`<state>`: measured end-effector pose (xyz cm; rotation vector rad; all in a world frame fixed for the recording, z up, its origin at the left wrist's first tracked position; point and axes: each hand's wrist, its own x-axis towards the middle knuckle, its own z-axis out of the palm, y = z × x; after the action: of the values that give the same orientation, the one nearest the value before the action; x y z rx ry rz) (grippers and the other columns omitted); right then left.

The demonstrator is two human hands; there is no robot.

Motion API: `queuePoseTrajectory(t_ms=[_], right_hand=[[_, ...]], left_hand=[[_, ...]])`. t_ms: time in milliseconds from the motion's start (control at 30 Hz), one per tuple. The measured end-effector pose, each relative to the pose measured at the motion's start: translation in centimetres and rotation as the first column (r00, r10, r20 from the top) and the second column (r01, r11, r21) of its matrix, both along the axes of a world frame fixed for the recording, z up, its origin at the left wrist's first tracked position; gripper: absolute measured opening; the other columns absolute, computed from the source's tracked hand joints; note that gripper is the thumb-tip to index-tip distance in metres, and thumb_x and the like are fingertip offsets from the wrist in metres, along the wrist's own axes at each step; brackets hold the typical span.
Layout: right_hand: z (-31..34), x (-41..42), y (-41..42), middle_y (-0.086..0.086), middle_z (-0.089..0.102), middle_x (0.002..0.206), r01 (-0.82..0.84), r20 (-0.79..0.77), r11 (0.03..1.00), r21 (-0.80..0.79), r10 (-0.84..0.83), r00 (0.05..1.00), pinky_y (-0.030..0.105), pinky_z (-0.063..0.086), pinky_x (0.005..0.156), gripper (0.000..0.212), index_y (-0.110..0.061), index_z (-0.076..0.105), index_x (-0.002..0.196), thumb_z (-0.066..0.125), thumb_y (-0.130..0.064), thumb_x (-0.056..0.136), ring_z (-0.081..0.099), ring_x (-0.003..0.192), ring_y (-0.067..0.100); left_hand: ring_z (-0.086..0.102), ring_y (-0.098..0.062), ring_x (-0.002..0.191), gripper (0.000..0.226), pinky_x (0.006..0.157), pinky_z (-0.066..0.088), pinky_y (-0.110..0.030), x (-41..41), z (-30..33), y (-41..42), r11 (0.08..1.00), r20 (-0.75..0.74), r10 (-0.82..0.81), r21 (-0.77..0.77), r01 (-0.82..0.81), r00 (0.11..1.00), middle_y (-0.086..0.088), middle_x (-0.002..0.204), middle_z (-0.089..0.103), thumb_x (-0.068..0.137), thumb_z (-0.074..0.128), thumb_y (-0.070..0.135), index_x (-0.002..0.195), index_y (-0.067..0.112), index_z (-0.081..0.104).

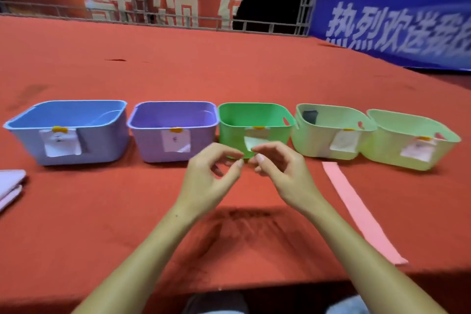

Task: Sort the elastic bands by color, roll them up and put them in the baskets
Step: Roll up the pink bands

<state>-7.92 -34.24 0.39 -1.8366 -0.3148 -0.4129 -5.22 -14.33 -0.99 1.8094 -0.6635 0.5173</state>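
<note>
A: Left to right, then. At the far left edge of the tabletop (pixel 102 211) we note folded lilac bands (pixel 10 186), not yet rolled. Then the row: blue basket (pixel 102 145), purple basket (pixel 150 143), bright green basket (pixel 229 140), and two pale green baskets (pixel 313 140) (pixel 382 150).

B: Contents?

A: We see something dark (pixel 309 116) inside the first pale green one, likely a rolled band. The blue, purple and bright green show nothing inside from here; the last one's floor is partly hidden.

B: And the hands?

A: Left hand (pixel 211 176) and right hand (pixel 277 173) are raised in front of the bright green basket, fingertips nearly meeting, fingers curled. We cannot tell whether they pinch anything; motion blur hides it.

B: What's left?

A: A pink band (pixel 356 209) lies flat and unrolled to the right of the hands, near the pale green baskets. We judge the task early: one band perhaps stored, the pink and lilac ones remaining.
</note>
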Motion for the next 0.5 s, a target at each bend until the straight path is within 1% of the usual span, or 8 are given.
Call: queuePoseTrajectory(t_ms=[133, 267, 333, 433, 500], right_hand=[[-1.5, -4.1, -7.7, 0.006, 0.078, 0.093, 0.101, -0.042, 0.995, -0.007, -0.101, 0.994, 0.029, 0.057, 0.072, 0.013, -0.01, 0.069, 0.114, 0.063, -0.006, 0.104, 0.071, 0.076, 0.017], [-3.7, -7.6, -13.9, 0.006, 0.076, 0.089, 0.191, -0.096, 0.981, -0.029, -0.193, 0.976, 0.028, 0.055, 0.072, 0.014, -0.011, 0.072, 0.111, 0.063, -0.004, 0.103, 0.069, 0.075, 0.016], [-4.9, -9.1, -17.1, 0.002, 0.077, 0.089, 0.23, -0.121, 0.965, -0.127, -0.245, 0.962, 0.03, 0.056, 0.073, 0.013, -0.016, 0.073, 0.107, 0.066, -0.007, 0.102, 0.07, 0.075, 0.013], [-6.8, -10.9, -21.0, -0.007, 0.077, 0.088, 0.253, -0.187, 0.92, -0.3, -0.317, 0.93, 0.034, 0.057, 0.075, 0.012, -0.023, 0.075, 0.1, 0.07, -0.012, 0.099, 0.071, 0.078, 0.009], [-8.3, -11.8, -23.0, -0.012, 0.076, 0.087, 0.288, -0.191, 0.881, -0.375, -0.377, 0.906, 0.029, 0.054, 0.076, 0.012, -0.026, 0.075, 0.096, 0.072, -0.014, 0.097, 0.07, 0.078, 0.006]], left_hand=[[0.069, -0.017, 0.087, 0.014, 0.065, 0.054, -0.034, -2.1, -2.4, -8.2, 0.991, -0.016, -0.126, 0.033, 0.127, 0.992, 0.012, 0.102, 0.073, 0.092, 0.074, 0.018, 0.103, 0.026, 0.076], [0.068, -0.017, 0.087, 0.015, 0.067, 0.055, -0.038, -4.2, -5.0, -15.1, 0.965, -0.038, -0.237, 0.103, 0.24, 0.971, 0.012, 0.103, 0.073, 0.092, 0.074, 0.019, 0.103, 0.029, 0.076], [0.068, -0.014, 0.089, 0.014, 0.071, 0.056, -0.039, -5.0, -6.5, -17.9, 0.946, -0.072, -0.274, 0.158, 0.282, 0.959, 0.014, 0.104, 0.071, 0.091, 0.072, 0.028, 0.104, 0.031, 0.076], [0.063, -0.005, 0.097, 0.021, 0.082, 0.055, -0.04, -5.9, -8.7, -21.1, 0.892, -0.102, -0.297, 0.324, 0.314, 0.949, 0.021, 0.105, 0.067, 0.089, 0.069, 0.045, 0.107, 0.035, 0.072], [0.058, -0.003, 0.102, 0.026, 0.088, 0.054, -0.04, -6.5, -9.7, -22.8, 0.83, -0.115, -0.346, 0.426, 0.361, 0.931, 0.023, 0.11, 0.066, 0.088, 0.07, 0.052, 0.11, 0.037, 0.07]])
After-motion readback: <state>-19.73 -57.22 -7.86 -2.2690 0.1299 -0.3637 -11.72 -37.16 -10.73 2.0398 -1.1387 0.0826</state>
